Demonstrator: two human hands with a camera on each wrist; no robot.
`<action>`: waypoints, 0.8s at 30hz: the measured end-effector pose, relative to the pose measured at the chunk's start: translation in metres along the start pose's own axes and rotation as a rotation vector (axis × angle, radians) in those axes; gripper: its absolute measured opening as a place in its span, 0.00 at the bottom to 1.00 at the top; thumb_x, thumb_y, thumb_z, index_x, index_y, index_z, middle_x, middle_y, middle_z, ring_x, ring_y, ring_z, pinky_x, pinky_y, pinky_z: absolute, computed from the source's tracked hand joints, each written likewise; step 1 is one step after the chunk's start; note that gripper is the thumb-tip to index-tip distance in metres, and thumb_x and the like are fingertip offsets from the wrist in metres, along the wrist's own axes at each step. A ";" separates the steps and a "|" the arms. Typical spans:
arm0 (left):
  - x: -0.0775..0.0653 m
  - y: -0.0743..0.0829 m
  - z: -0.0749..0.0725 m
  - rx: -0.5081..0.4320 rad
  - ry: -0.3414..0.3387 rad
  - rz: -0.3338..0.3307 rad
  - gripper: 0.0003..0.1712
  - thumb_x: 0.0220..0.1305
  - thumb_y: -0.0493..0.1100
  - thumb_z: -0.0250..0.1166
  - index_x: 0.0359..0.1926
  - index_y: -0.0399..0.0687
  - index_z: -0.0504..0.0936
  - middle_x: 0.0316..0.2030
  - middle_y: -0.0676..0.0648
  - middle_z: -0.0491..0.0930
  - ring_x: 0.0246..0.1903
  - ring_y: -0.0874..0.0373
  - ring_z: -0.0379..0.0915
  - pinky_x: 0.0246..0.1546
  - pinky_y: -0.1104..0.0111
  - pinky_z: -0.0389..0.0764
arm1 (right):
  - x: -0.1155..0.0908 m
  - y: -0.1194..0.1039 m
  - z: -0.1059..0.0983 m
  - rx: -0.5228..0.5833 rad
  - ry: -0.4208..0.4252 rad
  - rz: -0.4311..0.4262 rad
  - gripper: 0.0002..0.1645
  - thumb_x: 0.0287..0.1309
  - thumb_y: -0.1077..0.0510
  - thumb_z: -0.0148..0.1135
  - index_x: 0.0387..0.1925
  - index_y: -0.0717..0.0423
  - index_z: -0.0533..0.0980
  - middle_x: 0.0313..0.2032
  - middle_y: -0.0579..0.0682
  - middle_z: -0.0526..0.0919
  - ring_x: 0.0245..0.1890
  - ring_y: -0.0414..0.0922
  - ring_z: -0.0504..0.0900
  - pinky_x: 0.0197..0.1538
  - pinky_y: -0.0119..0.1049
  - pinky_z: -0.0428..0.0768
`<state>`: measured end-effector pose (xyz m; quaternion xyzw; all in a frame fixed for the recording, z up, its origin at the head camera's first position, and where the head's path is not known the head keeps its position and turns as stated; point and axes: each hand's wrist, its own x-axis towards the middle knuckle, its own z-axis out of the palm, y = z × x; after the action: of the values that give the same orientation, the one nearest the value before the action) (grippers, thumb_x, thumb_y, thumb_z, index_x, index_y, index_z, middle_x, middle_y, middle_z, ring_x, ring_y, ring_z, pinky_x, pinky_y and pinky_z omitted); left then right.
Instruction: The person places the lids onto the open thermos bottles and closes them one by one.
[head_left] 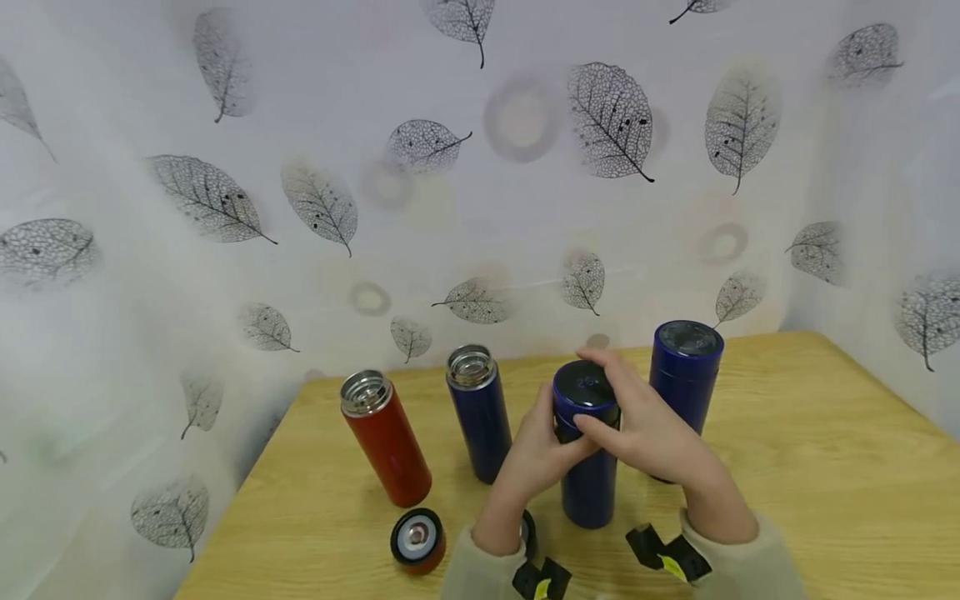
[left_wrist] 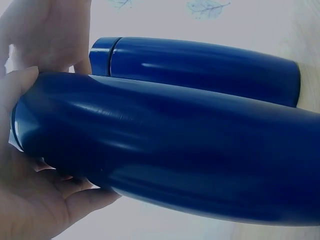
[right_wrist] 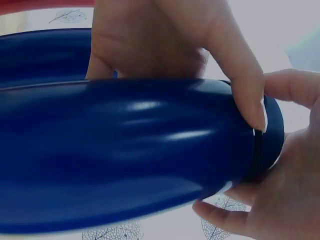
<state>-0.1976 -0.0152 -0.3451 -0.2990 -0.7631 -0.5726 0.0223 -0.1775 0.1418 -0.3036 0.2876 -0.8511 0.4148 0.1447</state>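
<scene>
In the head view a dark blue thermos bottle stands upright on the table between both hands. Its blue lid has a black top with lit digits. My left hand grips the upper body from the left. From the right, my right hand holds the lid, its thumb and fingers curled round it. The lid's seam shows between the hands in the right wrist view. Right behind stands another blue thermos with its lid on; the left wrist view shows that second thermos beside the held one.
A lidless red thermos and a lidless blue thermos stand to the left on the wooden table. A red lid lies upside down in front. Another lid is partly hidden by the left wrist. A leaf-patterned curtain hangs behind.
</scene>
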 end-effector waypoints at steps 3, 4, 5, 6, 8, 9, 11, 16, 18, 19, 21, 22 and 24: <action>-0.001 0.001 0.000 0.025 0.005 -0.023 0.36 0.55 0.46 0.63 0.61 0.48 0.56 0.52 0.47 0.68 0.47 0.59 0.69 0.43 0.70 0.72 | -0.001 -0.001 0.001 -0.026 0.001 0.008 0.38 0.55 0.56 0.59 0.63 0.56 0.52 0.59 0.59 0.60 0.57 0.56 0.61 0.51 0.54 0.65; -0.001 0.001 0.000 0.030 0.010 -0.029 0.36 0.54 0.46 0.63 0.61 0.48 0.57 0.52 0.47 0.68 0.47 0.59 0.69 0.42 0.70 0.72 | -0.001 -0.001 0.001 -0.026 0.017 0.016 0.39 0.54 0.55 0.60 0.63 0.56 0.52 0.58 0.59 0.60 0.57 0.56 0.62 0.51 0.54 0.64; -0.001 0.001 0.000 0.031 0.012 -0.032 0.36 0.54 0.46 0.63 0.61 0.48 0.57 0.52 0.47 0.68 0.47 0.59 0.69 0.43 0.70 0.72 | -0.001 -0.001 0.002 -0.026 0.036 0.026 0.41 0.52 0.55 0.61 0.63 0.57 0.52 0.58 0.59 0.61 0.56 0.56 0.62 0.51 0.54 0.64; -0.001 0.002 0.000 0.031 0.015 -0.035 0.36 0.54 0.46 0.64 0.61 0.48 0.57 0.52 0.47 0.68 0.47 0.59 0.69 0.43 0.70 0.72 | 0.000 -0.002 0.003 -0.034 0.057 0.041 0.43 0.51 0.54 0.63 0.63 0.57 0.52 0.57 0.59 0.62 0.56 0.56 0.63 0.51 0.54 0.64; -0.001 0.002 0.000 0.033 0.018 -0.038 0.35 0.53 0.45 0.64 0.60 0.48 0.58 0.51 0.48 0.69 0.46 0.60 0.69 0.42 0.70 0.72 | 0.001 -0.002 0.007 -0.067 0.100 0.075 0.46 0.47 0.50 0.66 0.63 0.56 0.52 0.56 0.59 0.63 0.53 0.55 0.65 0.49 0.53 0.66; -0.001 0.002 -0.001 0.037 0.022 -0.039 0.35 0.53 0.45 0.64 0.59 0.48 0.58 0.50 0.48 0.69 0.45 0.60 0.70 0.42 0.70 0.72 | 0.002 -0.002 0.009 -0.082 0.120 0.090 0.47 0.45 0.48 0.67 0.62 0.55 0.53 0.54 0.59 0.63 0.51 0.54 0.66 0.47 0.52 0.68; 0.000 0.002 -0.001 0.040 0.025 -0.038 0.34 0.53 0.44 0.65 0.59 0.48 0.59 0.49 0.48 0.70 0.44 0.61 0.70 0.42 0.70 0.72 | 0.003 -0.002 0.012 -0.124 0.151 0.112 0.48 0.42 0.45 0.68 0.61 0.55 0.55 0.51 0.59 0.64 0.47 0.53 0.68 0.44 0.51 0.70; -0.001 0.000 -0.002 0.042 0.024 -0.015 0.35 0.53 0.44 0.65 0.59 0.48 0.58 0.51 0.48 0.69 0.46 0.61 0.69 0.43 0.70 0.71 | 0.002 -0.001 0.014 -0.118 0.124 0.094 0.44 0.49 0.47 0.64 0.62 0.53 0.52 0.53 0.59 0.60 0.50 0.54 0.65 0.46 0.53 0.68; -0.002 0.000 -0.001 0.036 0.021 -0.006 0.35 0.54 0.45 0.65 0.59 0.48 0.58 0.52 0.47 0.69 0.47 0.60 0.69 0.43 0.70 0.72 | 0.001 -0.001 0.012 -0.056 0.079 0.071 0.42 0.53 0.51 0.60 0.64 0.53 0.50 0.58 0.59 0.57 0.55 0.56 0.62 0.49 0.55 0.66; -0.002 0.000 -0.001 0.033 0.021 -0.004 0.35 0.54 0.45 0.65 0.59 0.48 0.58 0.51 0.47 0.69 0.47 0.60 0.69 0.43 0.70 0.72 | 0.000 -0.001 0.010 -0.024 0.055 0.059 0.41 0.55 0.53 0.58 0.65 0.53 0.48 0.60 0.59 0.55 0.57 0.57 0.59 0.50 0.56 0.64; -0.001 0.000 -0.001 0.027 0.027 -0.008 0.34 0.53 0.45 0.65 0.59 0.48 0.59 0.51 0.47 0.69 0.47 0.61 0.69 0.42 0.71 0.72 | -0.001 -0.002 0.007 0.016 0.023 0.036 0.40 0.56 0.57 0.57 0.65 0.54 0.47 0.62 0.59 0.53 0.59 0.58 0.56 0.52 0.57 0.62; -0.001 -0.001 0.000 0.020 0.029 -0.012 0.34 0.53 0.45 0.65 0.59 0.48 0.59 0.51 0.47 0.69 0.46 0.61 0.69 0.42 0.71 0.73 | -0.001 -0.002 0.006 0.021 0.016 0.029 0.40 0.57 0.58 0.56 0.65 0.54 0.47 0.62 0.59 0.53 0.59 0.58 0.56 0.52 0.57 0.62; -0.001 -0.001 0.001 0.014 0.036 -0.019 0.33 0.53 0.44 0.65 0.58 0.48 0.60 0.50 0.47 0.70 0.45 0.61 0.70 0.41 0.72 0.73 | -0.001 -0.003 0.005 0.010 0.020 0.025 0.40 0.56 0.58 0.58 0.65 0.55 0.48 0.61 0.60 0.56 0.58 0.58 0.58 0.51 0.56 0.63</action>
<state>-0.1971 -0.0151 -0.3462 -0.2810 -0.7693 -0.5729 0.0327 -0.1752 0.1369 -0.3053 0.2737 -0.8510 0.4236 0.1466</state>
